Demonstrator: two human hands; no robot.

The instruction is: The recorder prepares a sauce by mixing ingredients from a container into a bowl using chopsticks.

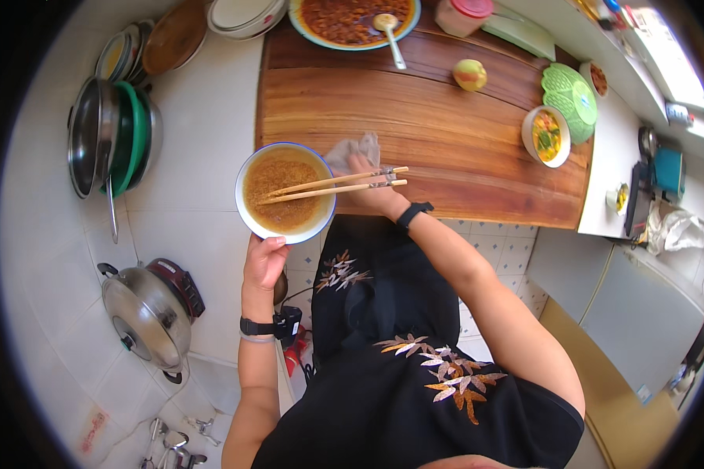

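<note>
My left hand (266, 261) holds a white bowl with a blue rim (242, 208) from below, its thumb at the near rim. Brown grainy liquid fills part of the bowl, and a pair of wooden chopsticks (352, 189) rests in it, the ends sticking out to the right. Beyond them, my right hand (375, 190) presses a greyish cloth (365, 146) on the wooden tabletop (446, 129) near its front left corner. The right hand is slightly blurred and partly hidden by the chopsticks.
A basin of red-brown sauce (352, 23) with a white spoon (392, 41) stands at the back. An apple-like fruit (470, 75), a bowl of vegetables (547, 136) and a green lattice cover (569, 102) are further right. Pans (88, 138) and a lidded steel wok (146, 316) stand left.
</note>
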